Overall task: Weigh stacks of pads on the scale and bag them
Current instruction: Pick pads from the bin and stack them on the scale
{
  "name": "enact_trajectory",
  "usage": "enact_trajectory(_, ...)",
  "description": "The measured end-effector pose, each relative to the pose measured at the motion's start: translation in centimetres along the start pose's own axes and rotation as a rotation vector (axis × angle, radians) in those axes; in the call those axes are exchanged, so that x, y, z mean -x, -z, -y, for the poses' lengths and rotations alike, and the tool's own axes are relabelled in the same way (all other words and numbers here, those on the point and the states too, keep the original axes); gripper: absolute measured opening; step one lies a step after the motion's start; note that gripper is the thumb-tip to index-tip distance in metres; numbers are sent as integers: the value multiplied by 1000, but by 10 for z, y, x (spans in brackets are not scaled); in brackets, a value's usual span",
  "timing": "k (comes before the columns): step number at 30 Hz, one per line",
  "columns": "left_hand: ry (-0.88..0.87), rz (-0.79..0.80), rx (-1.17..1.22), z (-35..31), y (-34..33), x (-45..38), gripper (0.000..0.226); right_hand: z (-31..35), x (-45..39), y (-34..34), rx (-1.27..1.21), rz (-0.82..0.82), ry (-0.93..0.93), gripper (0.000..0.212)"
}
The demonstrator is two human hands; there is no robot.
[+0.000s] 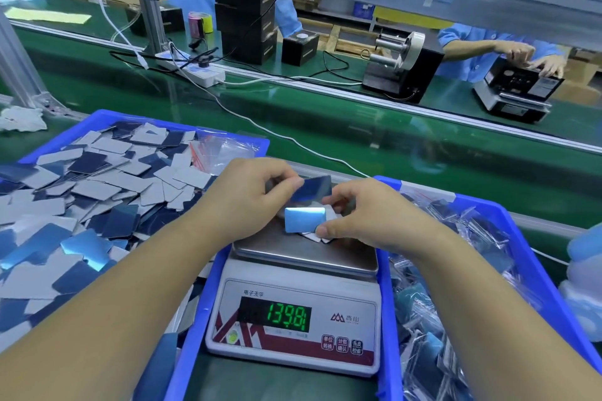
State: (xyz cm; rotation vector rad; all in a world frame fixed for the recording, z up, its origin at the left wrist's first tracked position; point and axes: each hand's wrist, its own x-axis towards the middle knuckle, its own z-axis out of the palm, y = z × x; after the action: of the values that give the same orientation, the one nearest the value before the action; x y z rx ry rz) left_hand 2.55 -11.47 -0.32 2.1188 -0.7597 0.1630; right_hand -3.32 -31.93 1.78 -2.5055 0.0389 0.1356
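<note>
A small stack of pads (312, 225) is kept on the steel platform of the scale (294, 312), on the green bench (423, 153). One dark blue pad (311, 188) is pinched by the fingers of the left hand (250, 195), just above the stack. The stack's front edge is gripped by the curled fingers of the right hand (368, 212). 139.81 is shown on the display (275, 317). Loose pads are seen in the left blue bin (107, 119), bagged pads in the right blue bin (521, 238).
</note>
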Motion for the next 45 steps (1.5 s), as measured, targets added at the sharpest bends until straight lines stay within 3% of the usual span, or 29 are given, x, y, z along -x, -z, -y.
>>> enact_trajectory(2,31,15,54,-2,2,1,26,-1,-1,0,-22,14,5,34)
enact_trajectory(6,68,228,-26,-3,0,2,21,-1,0,2,-54,34,31,31)
enact_trajectory(9,74,230,-76,-3,-1,2,8,-2,4,10,-121,123,30,39)
enact_trajectory(14,114,319,-172,-6,0,2,33,-2,6,15,-205,146,-27,38)
enact_trajectory(16,107,399,-278,-8,0,3,50,0,4,13,-125,93,-58,36)
enact_trajectory(19,69,455,-382,-14,-2,3,52,4,3,8,-14,69,-108,41)
enact_trajectory(24,64,460,-364,-21,-6,1,31,9,3,7,21,100,-154,44)
enact_trajectory(35,63,409,-211,-26,-6,4,30,13,10,8,97,90,-139,32)
enact_trajectory(38,72,367,-114,-24,-4,6,31,14,9,7,126,44,-61,31)
enact_trajectory(42,1,204,-4,-19,0,5,34,14,5,-6,112,-138,206,32)
enact_trajectory(45,59,147,22,-12,2,3,37,11,0,-15,71,-199,240,34)
